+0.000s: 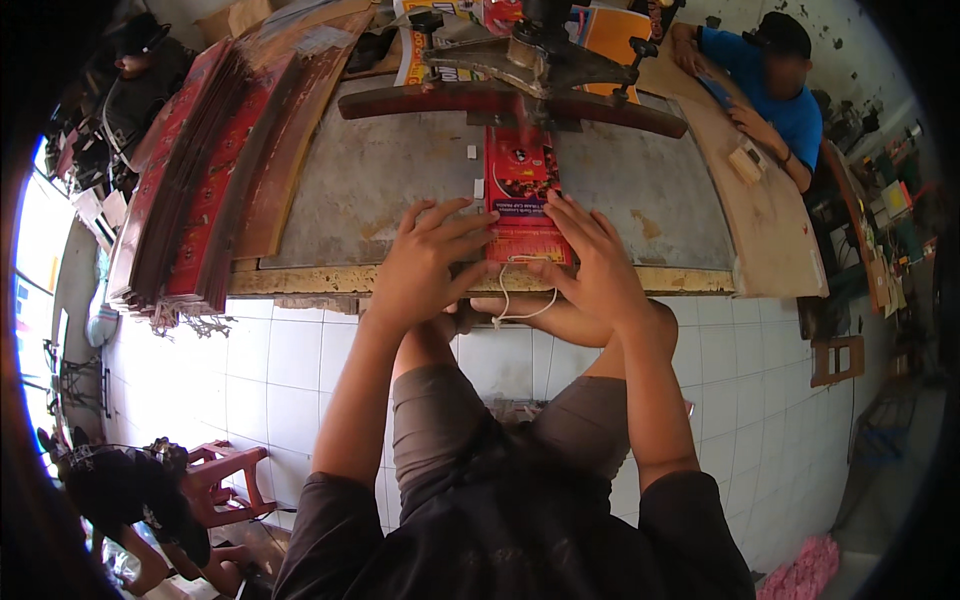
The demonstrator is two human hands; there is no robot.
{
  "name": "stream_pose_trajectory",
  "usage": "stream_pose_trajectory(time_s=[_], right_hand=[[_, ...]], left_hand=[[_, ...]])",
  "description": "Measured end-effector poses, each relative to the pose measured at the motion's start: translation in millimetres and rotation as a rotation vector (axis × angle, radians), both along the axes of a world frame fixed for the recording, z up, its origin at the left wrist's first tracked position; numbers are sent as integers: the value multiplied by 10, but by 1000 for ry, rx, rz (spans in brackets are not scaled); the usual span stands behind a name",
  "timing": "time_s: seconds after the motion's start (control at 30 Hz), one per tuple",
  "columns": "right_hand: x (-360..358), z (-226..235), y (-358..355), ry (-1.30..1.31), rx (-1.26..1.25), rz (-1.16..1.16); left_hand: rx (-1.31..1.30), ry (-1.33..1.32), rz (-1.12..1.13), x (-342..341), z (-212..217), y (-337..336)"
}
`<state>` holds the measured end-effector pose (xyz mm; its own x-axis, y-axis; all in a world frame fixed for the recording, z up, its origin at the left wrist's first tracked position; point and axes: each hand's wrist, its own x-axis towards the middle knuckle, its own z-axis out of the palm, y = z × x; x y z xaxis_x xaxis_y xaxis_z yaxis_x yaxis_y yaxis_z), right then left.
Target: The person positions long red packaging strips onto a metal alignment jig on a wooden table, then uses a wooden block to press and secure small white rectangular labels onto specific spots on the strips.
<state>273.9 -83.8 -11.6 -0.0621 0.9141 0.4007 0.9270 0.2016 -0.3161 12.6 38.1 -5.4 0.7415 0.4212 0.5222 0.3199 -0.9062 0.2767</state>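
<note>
A flat red printed piece (525,238), perhaps a carton or paper bag, lies on the grey metal table plate with its far end under the bar of a press (500,98). A white string loop (504,303) hangs over the table's near edge from its near end. My left hand (425,262) spreads its fingers along the left side of the red piece, thumb toward the near edge. On the opposite side, my right hand (597,262) rests with fingers stretched over the right edge and its thumb near the string. Neither hand is closed.
Stacks of similar red printed pieces (215,215) stand at the table's left, strings dangling below. A co-worker in a blue shirt (765,85) works at the right on a wooden board (722,185). Other people sit at the far left and lower left, beside a red stool (225,485).
</note>
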Motion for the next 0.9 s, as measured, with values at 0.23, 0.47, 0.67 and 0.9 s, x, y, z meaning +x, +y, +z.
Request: stream_pose_trajectory(time_s=[0.23, 0.47, 0.67, 0.9], right_hand=[[-15, -33, 9, 4, 6, -22], [-25, -48, 19, 3, -3, -50], [-24, -49, 13, -27, 14, -54], [-58, 5, 9, -13, 23, -56]], left_hand=[[-10, -3, 44, 9, -7, -30], [-17, -29, 45, 28, -16, -39], [29, -47, 34, 38, -20, -30], [23, -61, 51, 53, -9, -60]])
